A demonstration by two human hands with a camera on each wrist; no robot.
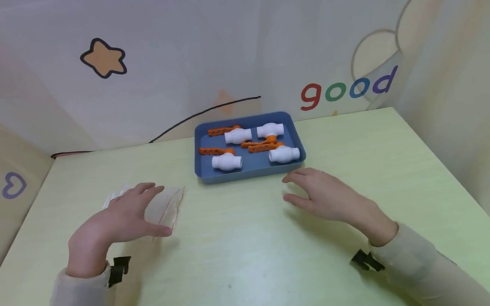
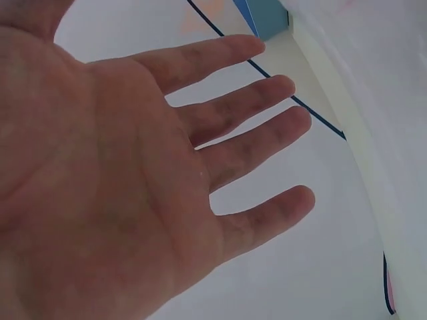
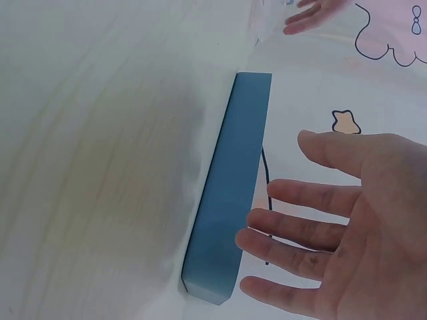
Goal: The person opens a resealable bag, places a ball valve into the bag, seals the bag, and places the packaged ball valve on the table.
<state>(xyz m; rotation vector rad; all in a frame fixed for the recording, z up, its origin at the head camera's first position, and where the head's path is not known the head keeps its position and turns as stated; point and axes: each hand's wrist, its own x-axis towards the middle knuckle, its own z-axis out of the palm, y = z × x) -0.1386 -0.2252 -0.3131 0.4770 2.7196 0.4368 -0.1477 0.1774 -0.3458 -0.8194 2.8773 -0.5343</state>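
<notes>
My left hand (image 1: pixel 131 215) hovers over a clear plastic zip bag (image 1: pixel 169 209) on the left of the table, its fingers spread and holding nothing. That hand covers part of the bag. In the left wrist view the palm and the extended fingers (image 2: pixel 247 153) are plain to see. My right hand (image 1: pixel 328 194) is just in front of the blue tray's right corner, thumb and fingers apart, with nothing in its grasp. Inside the blue tray (image 1: pixel 251 173) lie several white ball valves (image 1: pixel 227 162) with orange lever handles (image 1: pixel 216 151).
The pale green tabletop (image 1: pixel 244 258) carries the tray at its back edge. Behind it hangs a printed curtain (image 1: pixel 203 55) with a star and coloured letters. Black camera straps (image 1: pixel 118 271) sit at both wrists.
</notes>
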